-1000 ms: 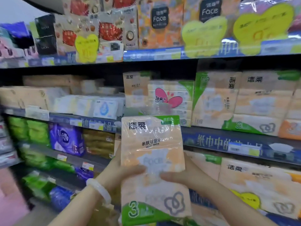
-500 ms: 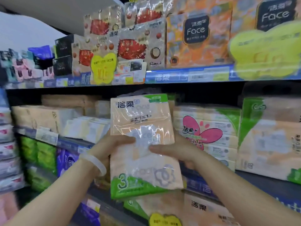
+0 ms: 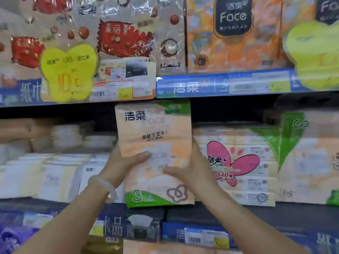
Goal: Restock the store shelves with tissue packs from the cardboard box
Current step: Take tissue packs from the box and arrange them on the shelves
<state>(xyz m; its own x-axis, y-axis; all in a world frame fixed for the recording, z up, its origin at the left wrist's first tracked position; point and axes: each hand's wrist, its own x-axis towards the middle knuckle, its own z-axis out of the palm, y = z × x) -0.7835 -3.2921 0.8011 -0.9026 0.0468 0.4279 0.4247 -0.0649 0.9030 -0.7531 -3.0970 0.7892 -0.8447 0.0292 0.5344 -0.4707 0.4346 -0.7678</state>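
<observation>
Pack now higher and nearer the middle shelf than before, upright, left hand and right hand gripping its sides, thumbs across its front, bracelet behind left fingers.

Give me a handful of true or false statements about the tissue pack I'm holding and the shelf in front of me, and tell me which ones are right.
1. Both hands hold the tissue pack. True: the left hand and the right hand have their grip on its two sides.
2. The pack stands upright with a green number 3 at its bottom. True.
3. A pink butterfly tag sits to the left of the held pack. False: it is to the right.
4. The left wrist is bare. False: it wears a pale bangle.
5. The yellow price tag hangs on the shelf above the pack. True.
</observation>
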